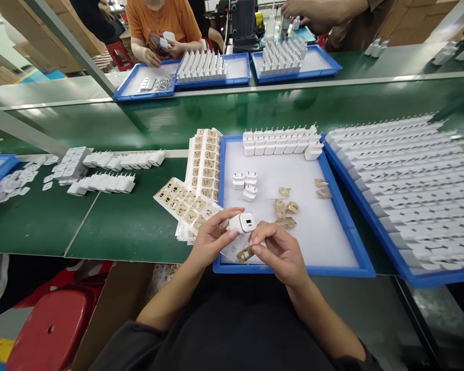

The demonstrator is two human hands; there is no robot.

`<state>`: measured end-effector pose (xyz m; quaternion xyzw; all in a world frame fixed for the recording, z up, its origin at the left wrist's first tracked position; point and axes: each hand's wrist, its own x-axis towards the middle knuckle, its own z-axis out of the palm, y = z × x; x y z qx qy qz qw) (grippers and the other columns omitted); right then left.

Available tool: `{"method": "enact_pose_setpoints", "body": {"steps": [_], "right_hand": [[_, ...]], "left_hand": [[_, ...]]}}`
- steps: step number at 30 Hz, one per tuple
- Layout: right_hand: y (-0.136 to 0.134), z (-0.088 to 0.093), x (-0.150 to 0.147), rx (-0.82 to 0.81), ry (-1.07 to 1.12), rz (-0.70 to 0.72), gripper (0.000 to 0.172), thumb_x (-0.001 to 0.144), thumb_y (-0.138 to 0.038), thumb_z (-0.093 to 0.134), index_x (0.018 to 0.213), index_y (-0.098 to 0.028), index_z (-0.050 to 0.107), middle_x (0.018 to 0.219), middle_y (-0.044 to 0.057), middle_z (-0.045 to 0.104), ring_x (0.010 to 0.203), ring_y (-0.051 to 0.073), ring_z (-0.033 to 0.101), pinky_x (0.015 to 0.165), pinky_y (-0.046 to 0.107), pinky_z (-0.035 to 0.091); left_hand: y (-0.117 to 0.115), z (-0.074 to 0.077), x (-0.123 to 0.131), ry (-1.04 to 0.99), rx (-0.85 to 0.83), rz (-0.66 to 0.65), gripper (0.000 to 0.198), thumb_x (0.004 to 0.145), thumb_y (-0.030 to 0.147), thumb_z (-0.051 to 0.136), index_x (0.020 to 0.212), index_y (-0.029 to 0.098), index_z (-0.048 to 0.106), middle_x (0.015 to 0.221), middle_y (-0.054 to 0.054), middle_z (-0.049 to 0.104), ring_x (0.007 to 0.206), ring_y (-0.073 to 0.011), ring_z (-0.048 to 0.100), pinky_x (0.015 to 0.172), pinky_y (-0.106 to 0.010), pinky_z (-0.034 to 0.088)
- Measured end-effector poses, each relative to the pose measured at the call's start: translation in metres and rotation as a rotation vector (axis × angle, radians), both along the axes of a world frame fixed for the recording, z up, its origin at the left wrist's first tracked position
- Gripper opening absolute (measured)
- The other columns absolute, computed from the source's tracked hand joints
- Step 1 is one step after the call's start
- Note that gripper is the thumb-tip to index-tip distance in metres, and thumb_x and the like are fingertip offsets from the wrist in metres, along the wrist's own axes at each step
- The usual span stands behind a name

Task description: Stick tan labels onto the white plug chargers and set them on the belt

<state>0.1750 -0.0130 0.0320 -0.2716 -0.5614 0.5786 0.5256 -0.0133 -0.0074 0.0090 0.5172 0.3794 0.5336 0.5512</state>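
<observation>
Pinch grip on both sides right now: the left hand (206,241) has a glossy white plastic charger block (237,223) by its sides between thumb and fingers, and the right hand (282,251) is nipping the edge of a thin tan cut-out piece (244,255) between thumb and fingertip. Both things sit lower centre of the frame, above the near end of a white-floored tray with a blue rim (325,270), tan piece just below the block. Can't tell if the right fingertips are also touching the block.

Tips for doing this bit well, imo: keep the end with the dark rectangular port (249,222) turned up where you can see it, fingers off that face. Hold the tan piece by its edge only (looks flimsy, so I'd bet it creases if you squeeze) and square its window to the port before letting the two meet.

Also watch your wrists: loose curled tan scraps (288,223) lie mid-tray and three white two-pin plugs (250,179) stand above left of them. Printed sheets of tan cut-outs (182,200) overlap the tray's left rim on the green table (131,226), so I'd keep that elbow tucked.
</observation>
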Motion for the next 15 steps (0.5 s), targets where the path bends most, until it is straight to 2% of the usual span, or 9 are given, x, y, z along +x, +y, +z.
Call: {"method": "enact_pose_setpoints", "body": {"steps": [3,5,8,10,13,15], "right_hand": [[-0.002,0.000,0.000,-0.068,0.077,0.133,0.008,0.092,-0.028,0.070,0.086,-0.023,0.066,0.078,0.001,0.064,0.068,0.016,0.060,0.061,0.030,0.051],[-0.002,0.001,0.001,-0.105,0.125,0.159,0.011,0.091,-0.030,0.072,0.085,-0.023,0.065,0.075,0.001,0.063,0.064,0.015,0.059,0.058,0.029,0.051],[0.001,0.003,0.002,-0.140,0.125,-0.036,0.010,0.090,-0.030,0.073,0.086,-0.024,0.066,0.077,0.001,0.064,0.070,0.016,0.060,0.063,0.030,0.053],[0.003,0.005,0.001,-0.160,0.093,-0.157,0.008,0.090,-0.029,0.073,0.088,-0.024,0.067,0.081,0.002,0.065,0.077,0.017,0.062,0.070,0.031,0.054],[0.005,0.008,-0.002,-0.205,0.069,-0.210,0.009,0.089,-0.031,0.074,0.088,-0.024,0.068,0.084,0.002,0.066,0.079,0.016,0.062,0.071,0.030,0.053],[0.005,0.009,-0.005,-0.238,0.063,-0.244,0.010,0.088,-0.031,0.075,0.087,-0.024,0.069,0.083,0.001,0.066,0.079,0.016,0.062,0.071,0.028,0.053]], "left_hand": [[-0.001,-0.005,-0.004,0.205,0.111,0.000,0.052,0.080,0.042,0.084,0.127,0.026,0.068,0.123,-0.009,0.072,0.111,-0.0258,0.068,0.094,-0.035,0.056],[-0.002,-0.009,-0.003,0.238,0.153,0.024,0.053,0.082,0.043,0.082,0.129,0.026,0.066,0.117,-0.008,0.073,0.105,-0.0238,0.070,0.092,-0.034,0.056],[-0.004,-0.014,-0.001,0.156,0.251,0.005,0.053,0.086,0.049,0.076,0.132,0.026,0.060,0.116,-0.010,0.074,0.103,-0.0237,0.072,0.087,-0.035,0.058],[-0.004,-0.013,0.001,0.187,0.337,-0.021,0.050,0.090,0.051,0.072,0.131,0.025,0.061,0.122,-0.013,0.073,0.110,-0.0261,0.071,0.092,-0.038,0.058],[-0.003,-0.009,0.001,0.356,0.467,0.024,0.047,0.093,0.050,0.067,0.132,0.025,0.063,0.128,-0.014,0.070,0.118,-0.0280,0.068,0.099,-0.042,0.055],[-0.002,-0.006,0.001,0.431,0.524,0.063,0.047,0.095,0.048,0.066,0.136,0.026,0.063,0.127,-0.013,0.071,0.116,-0.0266,0.069,0.098,-0.041,0.056]]}}
